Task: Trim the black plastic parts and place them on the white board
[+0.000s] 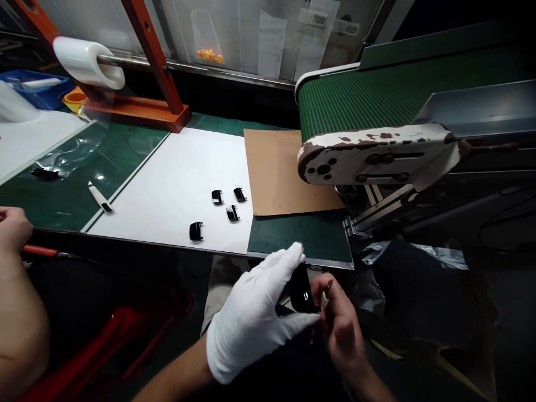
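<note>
My left hand (255,318) wears a white glove and pinches a small glossy black part (301,290) between thumb and fingers, low in the view below the table edge. My bare right hand (341,321) is closed beside that part and holds a thin metal tool (328,290) at its right edge. Several similar black parts (228,206) lie on the white sheet (176,184) on the table above my hands.
A brown cardboard sheet (280,173) lies under the end of a green conveyor belt (360,100). A film roll (86,61) hangs on an orange stand (154,61). A small knife (99,197) rests on the green mat (62,190). Another person's arm (17,301) is at the left.
</note>
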Action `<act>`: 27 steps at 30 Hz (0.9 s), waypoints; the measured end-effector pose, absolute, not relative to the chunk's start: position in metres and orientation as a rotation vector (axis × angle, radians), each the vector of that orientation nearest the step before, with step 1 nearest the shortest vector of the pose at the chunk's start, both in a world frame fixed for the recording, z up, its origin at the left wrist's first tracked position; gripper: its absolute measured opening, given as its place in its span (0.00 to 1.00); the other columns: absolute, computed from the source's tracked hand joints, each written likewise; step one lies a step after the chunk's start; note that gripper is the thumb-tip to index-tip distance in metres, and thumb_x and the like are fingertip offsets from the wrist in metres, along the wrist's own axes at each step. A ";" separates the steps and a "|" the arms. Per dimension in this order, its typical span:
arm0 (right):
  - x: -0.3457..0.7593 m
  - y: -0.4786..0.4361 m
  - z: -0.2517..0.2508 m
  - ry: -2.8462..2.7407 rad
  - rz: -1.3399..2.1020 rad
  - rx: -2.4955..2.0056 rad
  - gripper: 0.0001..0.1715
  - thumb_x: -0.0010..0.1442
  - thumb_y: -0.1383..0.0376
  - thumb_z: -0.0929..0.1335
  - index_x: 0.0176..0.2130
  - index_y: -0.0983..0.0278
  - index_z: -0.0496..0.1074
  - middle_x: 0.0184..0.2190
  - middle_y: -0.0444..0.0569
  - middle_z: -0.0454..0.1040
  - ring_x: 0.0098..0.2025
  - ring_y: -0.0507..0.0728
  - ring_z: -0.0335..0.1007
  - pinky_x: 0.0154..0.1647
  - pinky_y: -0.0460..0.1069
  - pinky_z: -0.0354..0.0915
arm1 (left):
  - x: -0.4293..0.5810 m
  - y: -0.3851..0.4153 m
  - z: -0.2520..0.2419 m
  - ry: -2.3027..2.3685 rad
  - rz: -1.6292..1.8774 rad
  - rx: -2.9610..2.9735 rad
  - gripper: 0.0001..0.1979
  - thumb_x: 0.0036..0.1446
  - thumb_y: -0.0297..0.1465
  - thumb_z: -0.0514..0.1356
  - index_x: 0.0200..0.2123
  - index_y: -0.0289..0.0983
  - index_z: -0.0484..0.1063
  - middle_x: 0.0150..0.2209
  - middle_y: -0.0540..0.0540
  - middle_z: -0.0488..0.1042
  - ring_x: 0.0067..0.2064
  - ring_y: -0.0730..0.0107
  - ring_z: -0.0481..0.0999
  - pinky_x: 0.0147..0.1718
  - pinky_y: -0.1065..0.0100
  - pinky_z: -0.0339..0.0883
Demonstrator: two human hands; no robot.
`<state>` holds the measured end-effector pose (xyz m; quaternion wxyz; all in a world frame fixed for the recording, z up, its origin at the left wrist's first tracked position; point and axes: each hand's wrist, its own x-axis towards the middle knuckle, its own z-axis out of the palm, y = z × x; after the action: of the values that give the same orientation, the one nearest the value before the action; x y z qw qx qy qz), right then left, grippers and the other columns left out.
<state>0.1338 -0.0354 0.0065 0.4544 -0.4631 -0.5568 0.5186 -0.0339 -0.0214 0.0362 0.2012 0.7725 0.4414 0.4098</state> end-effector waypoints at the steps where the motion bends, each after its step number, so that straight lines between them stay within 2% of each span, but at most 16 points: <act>1: 0.131 -0.037 0.000 -1.224 1.395 -1.134 0.35 0.57 0.33 0.55 0.39 0.59 0.64 0.21 0.38 0.53 0.20 0.50 0.47 0.17 0.45 0.49 | -0.036 -0.020 0.033 1.263 1.123 2.197 0.43 0.52 0.33 0.69 0.66 0.38 0.51 0.58 0.38 0.70 0.58 0.57 0.72 0.58 0.61 0.66; 4: 0.124 -0.037 -0.014 -0.921 1.637 -1.172 0.30 0.61 0.39 0.56 0.41 0.60 0.65 0.21 0.37 0.52 0.19 0.49 0.44 0.16 0.45 0.50 | -0.046 -0.014 0.019 1.317 1.042 2.298 0.42 0.53 0.33 0.68 0.65 0.35 0.51 0.57 0.35 0.71 0.58 0.53 0.71 0.57 0.57 0.68; 8: 0.119 -0.038 -0.025 -0.884 1.735 -1.316 0.24 0.58 0.44 0.66 0.30 0.61 0.64 0.17 0.33 0.46 0.17 0.47 0.38 0.15 0.43 0.44 | -0.072 0.000 -0.006 1.434 0.909 2.321 0.41 0.49 0.30 0.70 0.63 0.34 0.56 0.57 0.34 0.71 0.56 0.51 0.73 0.54 0.57 0.71; 11: 0.116 -0.038 -0.030 -0.899 1.717 -1.354 0.23 0.58 0.48 0.69 0.26 0.62 0.63 0.15 0.32 0.45 0.16 0.46 0.37 0.15 0.43 0.42 | -0.093 0.004 -0.013 1.474 0.902 2.207 0.42 0.47 0.27 0.71 0.63 0.35 0.57 0.56 0.36 0.72 0.55 0.56 0.74 0.55 0.60 0.70; 14: 0.111 -0.033 -0.027 -1.035 1.548 -1.406 0.18 0.54 0.52 0.73 0.28 0.64 0.72 0.17 0.40 0.63 0.17 0.47 0.49 0.15 0.44 0.47 | -0.099 0.000 -0.006 1.389 0.956 2.100 0.44 0.47 0.31 0.72 0.64 0.38 0.54 0.56 0.39 0.72 0.54 0.59 0.75 0.55 0.63 0.70; 16: 0.107 -0.026 -0.019 -1.218 1.371 -1.406 0.14 0.55 0.55 0.72 0.34 0.62 0.77 0.25 0.46 0.75 0.19 0.49 0.60 0.16 0.44 0.55 | -0.096 -0.003 0.002 1.332 0.992 2.097 0.43 0.48 0.34 0.71 0.64 0.39 0.55 0.55 0.39 0.74 0.52 0.60 0.77 0.53 0.65 0.72; 17: 0.105 -0.023 -0.015 -1.309 1.290 -1.389 0.12 0.57 0.56 0.71 0.38 0.61 0.78 0.27 0.47 0.78 0.21 0.51 0.65 0.18 0.45 0.60 | -0.093 -0.004 0.006 1.311 1.009 2.104 0.42 0.48 0.35 0.71 0.64 0.39 0.56 0.54 0.40 0.74 0.51 0.61 0.78 0.52 0.66 0.73; 20: 0.100 -0.016 -0.003 -1.493 1.123 -1.292 0.13 0.62 0.60 0.67 0.45 0.58 0.77 0.33 0.48 0.80 0.32 0.56 0.76 0.29 0.48 0.71 | -0.086 -0.004 0.012 1.264 1.051 2.123 0.41 0.49 0.36 0.71 0.63 0.38 0.57 0.53 0.38 0.75 0.51 0.61 0.78 0.52 0.66 0.73; 23: 0.101 -0.016 0.002 -1.624 0.981 -1.214 0.16 0.62 0.66 0.65 0.48 0.57 0.77 0.41 0.50 0.80 0.43 0.59 0.77 0.41 0.52 0.74 | -0.084 -0.004 0.012 1.227 1.063 2.131 0.41 0.48 0.37 0.71 0.62 0.37 0.57 0.54 0.37 0.74 0.52 0.60 0.77 0.53 0.65 0.71; 27: 0.106 -0.022 0.001 -1.724 0.856 -1.151 0.22 0.60 0.72 0.64 0.50 0.56 0.75 0.43 0.49 0.80 0.45 0.58 0.77 0.43 0.52 0.75 | -0.083 -0.004 0.012 1.212 1.064 2.120 0.42 0.49 0.37 0.70 0.63 0.39 0.55 0.54 0.37 0.74 0.53 0.59 0.77 0.53 0.64 0.72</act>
<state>0.1057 -0.0223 0.0005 0.4345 -0.4621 -0.6924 0.3439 -0.0826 -0.0043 0.0120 0.2370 0.7732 0.4420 0.3881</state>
